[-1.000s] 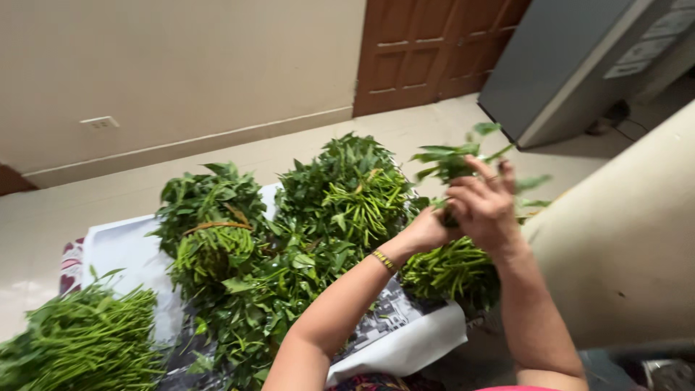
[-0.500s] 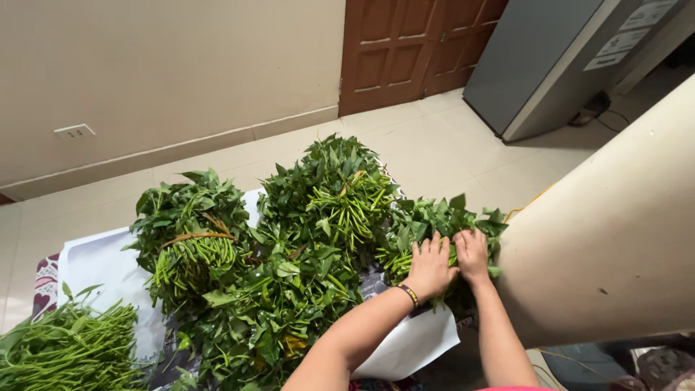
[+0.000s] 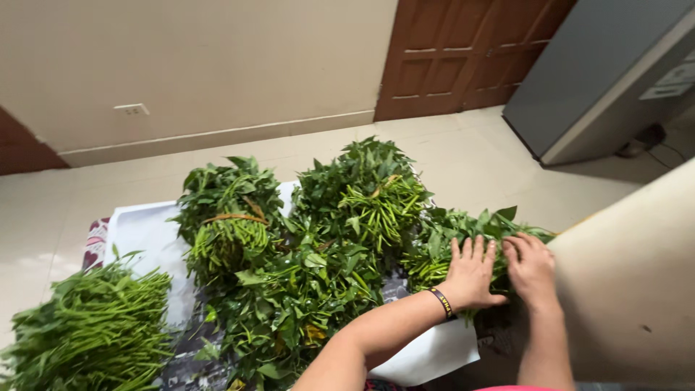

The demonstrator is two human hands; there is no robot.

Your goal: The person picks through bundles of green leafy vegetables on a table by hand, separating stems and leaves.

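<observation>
Both my hands press down on a bundle of leafy green stalks [image 3: 456,235] at the right end of the pile. My left hand [image 3: 472,274], with a dark band on the wrist, lies flat on the bundle with fingers spread. My right hand [image 3: 532,269] rests beside it, fingers curled over the bundle's right side. Two taller tied bundles of greens [image 3: 365,199] [image 3: 228,217] stand behind and to the left. The greens lie on a white sheet [image 3: 141,235] spread on the floor.
A separate heap of green stalks [image 3: 90,329] lies at the lower left. A beige surface [image 3: 630,282] rises close on the right. A brown wooden door [image 3: 463,54] and a grey cabinet [image 3: 601,72] stand at the back, across a tiled floor [image 3: 478,159].
The bundle was held up in the air a second ago; both hands have brought it down onto the pile at the right and now press on it.
</observation>
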